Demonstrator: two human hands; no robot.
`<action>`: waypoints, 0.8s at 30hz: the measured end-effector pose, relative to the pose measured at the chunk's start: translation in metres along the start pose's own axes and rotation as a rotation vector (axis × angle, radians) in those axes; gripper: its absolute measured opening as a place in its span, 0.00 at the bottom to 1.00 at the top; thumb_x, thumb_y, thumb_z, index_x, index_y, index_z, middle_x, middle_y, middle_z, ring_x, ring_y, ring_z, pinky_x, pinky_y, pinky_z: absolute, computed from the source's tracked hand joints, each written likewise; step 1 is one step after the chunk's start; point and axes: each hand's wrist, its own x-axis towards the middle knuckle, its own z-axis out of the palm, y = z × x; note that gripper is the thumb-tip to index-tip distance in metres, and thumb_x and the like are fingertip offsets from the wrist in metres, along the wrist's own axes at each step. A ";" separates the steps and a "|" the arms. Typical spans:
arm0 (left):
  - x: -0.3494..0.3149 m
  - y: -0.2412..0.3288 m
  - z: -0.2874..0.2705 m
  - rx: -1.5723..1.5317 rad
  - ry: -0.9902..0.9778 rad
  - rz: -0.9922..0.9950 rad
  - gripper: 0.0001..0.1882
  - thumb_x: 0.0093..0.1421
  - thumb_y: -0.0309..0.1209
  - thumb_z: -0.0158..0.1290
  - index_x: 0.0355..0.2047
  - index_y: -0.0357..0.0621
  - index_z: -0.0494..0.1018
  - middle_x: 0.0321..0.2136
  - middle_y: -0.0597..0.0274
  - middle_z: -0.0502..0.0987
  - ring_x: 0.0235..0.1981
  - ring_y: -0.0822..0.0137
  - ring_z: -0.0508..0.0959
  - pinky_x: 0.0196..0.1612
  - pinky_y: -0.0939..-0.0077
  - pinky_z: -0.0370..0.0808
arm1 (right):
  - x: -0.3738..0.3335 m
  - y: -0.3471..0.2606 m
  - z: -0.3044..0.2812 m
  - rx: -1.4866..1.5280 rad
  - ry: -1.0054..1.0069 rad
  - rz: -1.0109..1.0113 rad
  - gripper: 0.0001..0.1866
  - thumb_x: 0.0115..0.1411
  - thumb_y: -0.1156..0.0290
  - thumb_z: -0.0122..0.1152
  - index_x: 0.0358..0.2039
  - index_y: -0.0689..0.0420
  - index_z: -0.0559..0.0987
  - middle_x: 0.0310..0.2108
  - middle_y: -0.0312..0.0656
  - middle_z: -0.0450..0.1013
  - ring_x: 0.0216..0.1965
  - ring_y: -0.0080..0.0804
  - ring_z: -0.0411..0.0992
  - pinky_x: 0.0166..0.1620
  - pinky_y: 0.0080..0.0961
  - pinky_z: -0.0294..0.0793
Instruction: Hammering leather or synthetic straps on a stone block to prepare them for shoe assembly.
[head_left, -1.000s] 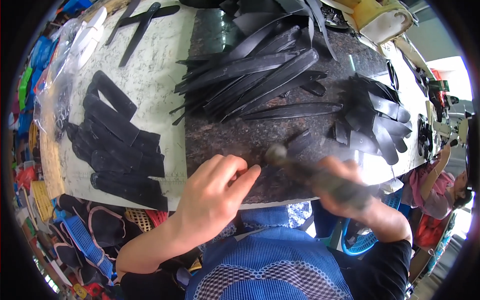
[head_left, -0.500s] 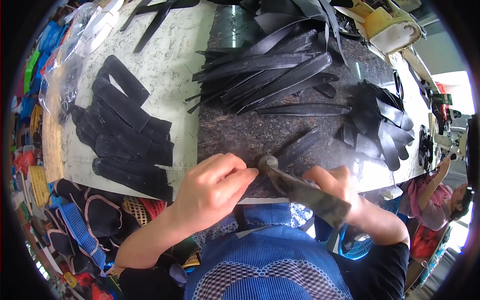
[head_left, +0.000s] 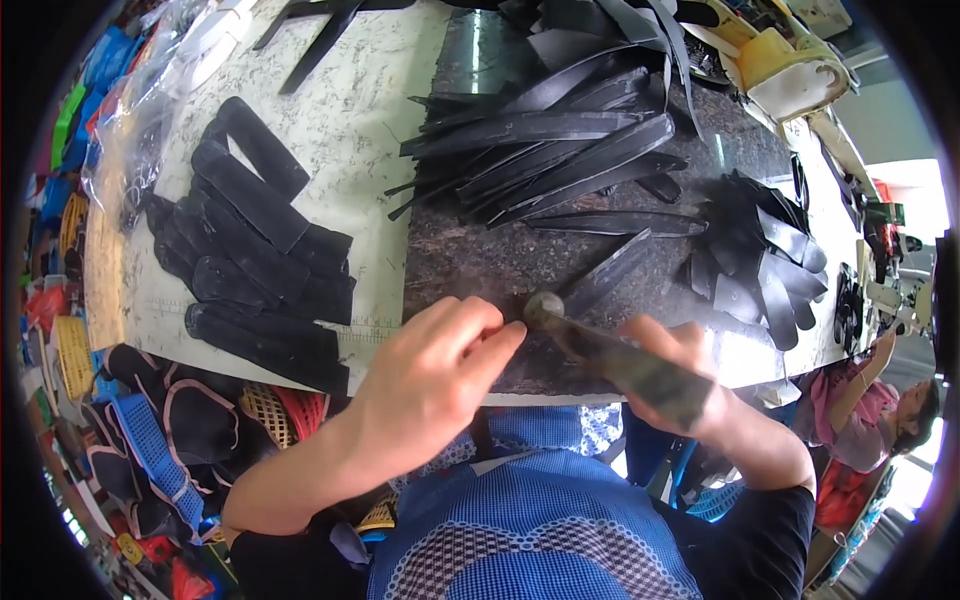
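My right hand [head_left: 668, 350] is wrapped round a hammer [head_left: 625, 365], whose handle is mostly hidden and whose metal head is smeared by motion. The rounded end of its head is down by the dark speckled slab [head_left: 460, 270], just right of my left fingertips. My left hand [head_left: 440, 365] is closed in a pinch low over the slab; what lies between its fingers is hidden. A narrow black strip [head_left: 607, 272] lies on the slab just beyond the hammer head, its near end out of sight.
Long black strips [head_left: 560, 140] are heaped at the slab's far side. Wider black pieces [head_left: 250, 230] overlap on the white board [head_left: 370, 150] to the left. More rounded black pieces [head_left: 765, 255] are piled at the right. Another person [head_left: 860, 415] is at far right.
The hammer's rounded end and my left hand have shifted slightly rightward in the picture. The whole view has moved a little; the piles keep their arrangement.
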 end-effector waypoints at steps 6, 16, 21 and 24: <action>-0.013 0.001 0.007 0.092 0.097 0.015 0.12 0.50 0.18 0.65 0.37 0.34 0.81 0.33 0.59 0.75 0.30 0.63 0.77 0.30 0.71 0.76 | 0.002 0.006 0.012 0.222 -0.028 0.059 0.11 0.55 0.78 0.67 0.37 0.61 0.74 0.22 0.45 0.72 0.18 0.41 0.76 0.21 0.32 0.74; -0.026 0.011 0.009 0.129 0.153 -0.047 0.14 0.48 0.16 0.65 0.37 0.33 0.79 0.33 0.58 0.75 0.29 0.62 0.77 0.31 0.69 0.75 | 0.015 0.001 0.004 0.146 -0.066 0.033 0.11 0.57 0.71 0.66 0.38 0.61 0.76 0.23 0.42 0.76 0.21 0.39 0.78 0.23 0.28 0.73; -0.031 0.001 0.005 0.059 0.246 -0.128 0.15 0.44 0.20 0.71 0.34 0.39 0.81 0.31 0.63 0.76 0.29 0.61 0.76 0.30 0.68 0.73 | 0.022 -0.011 -0.001 0.079 -0.184 -0.066 0.04 0.62 0.79 0.62 0.36 0.62 0.76 0.24 0.43 0.75 0.24 0.37 0.80 0.25 0.27 0.74; -0.036 -0.001 0.009 0.031 0.297 -0.103 0.14 0.43 0.21 0.72 0.32 0.40 0.82 0.30 0.63 0.76 0.29 0.61 0.76 0.31 0.68 0.73 | 0.020 -0.002 0.009 0.131 -0.078 0.058 0.07 0.59 0.80 0.64 0.37 0.62 0.76 0.27 0.45 0.75 0.24 0.36 0.77 0.24 0.26 0.73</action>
